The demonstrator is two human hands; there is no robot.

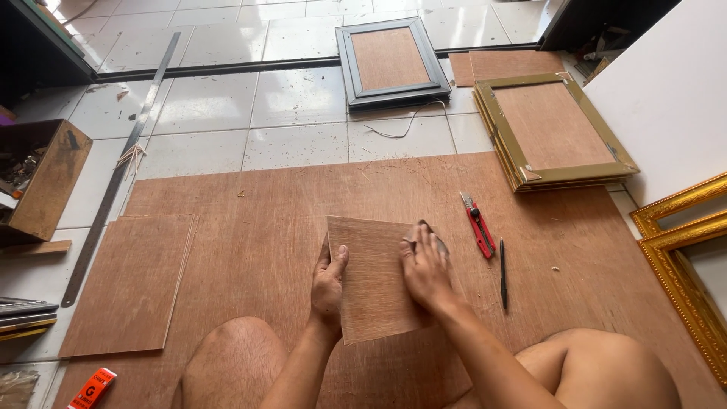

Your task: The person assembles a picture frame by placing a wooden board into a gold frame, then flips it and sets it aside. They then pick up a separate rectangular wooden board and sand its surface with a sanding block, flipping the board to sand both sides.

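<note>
Head view: the left hand (328, 284) has its grip closed on the left edge of a small plywood panel (375, 276), thumb on top — the panel lies on a large plywood sheet (303, 204) on the floor. The right hand (425, 269) presses flat on the panel's right side, fingers extended, gripping nothing. Just right of that hand lie a red utility knife (478, 225) and a black pen (502, 274).

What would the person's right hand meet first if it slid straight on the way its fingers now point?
The right hand lies flat on the small plywood panel, fingers pointing away and slightly right. It would probably cross the panel's far edge onto the large plywood sheet; the red utility knife lies just right of that line.
</note>
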